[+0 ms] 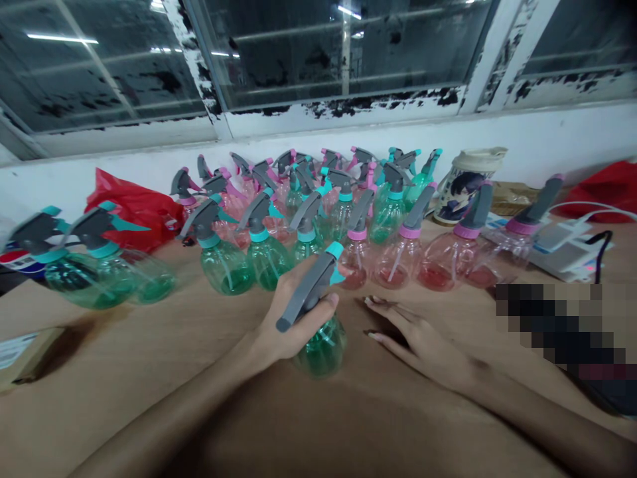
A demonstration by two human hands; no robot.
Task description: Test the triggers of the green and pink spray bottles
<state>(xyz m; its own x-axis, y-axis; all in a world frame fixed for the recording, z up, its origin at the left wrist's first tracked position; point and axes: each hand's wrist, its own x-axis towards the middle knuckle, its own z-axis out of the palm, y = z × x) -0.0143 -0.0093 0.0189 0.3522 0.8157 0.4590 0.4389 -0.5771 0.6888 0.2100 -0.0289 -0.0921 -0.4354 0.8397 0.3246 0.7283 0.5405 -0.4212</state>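
Observation:
My left hand (298, 318) is wrapped round the neck of a green spray bottle (321, 352) with a grey and teal trigger head, close to me in the middle of the table. My right hand (418, 338) rests low by the tabletop, fingers stretched out and pointing toward that bottle, holding nothing. Just beyond my hands runs a front row of spray bottles: green ones with teal collars, such as the green bottle (226, 269), and pink ones with pink collars, such as the pink bottle (440, 262). Two more green bottles (87, 279) stand at the left.
Behind the front row crowd several more pink and green bottles. A red plastic bag (132, 212) lies back left, a small box (32, 355) at the left edge. A printed cup (465, 186) and a white device with cables (567, 252) stand right; a window (343, 53) is behind.

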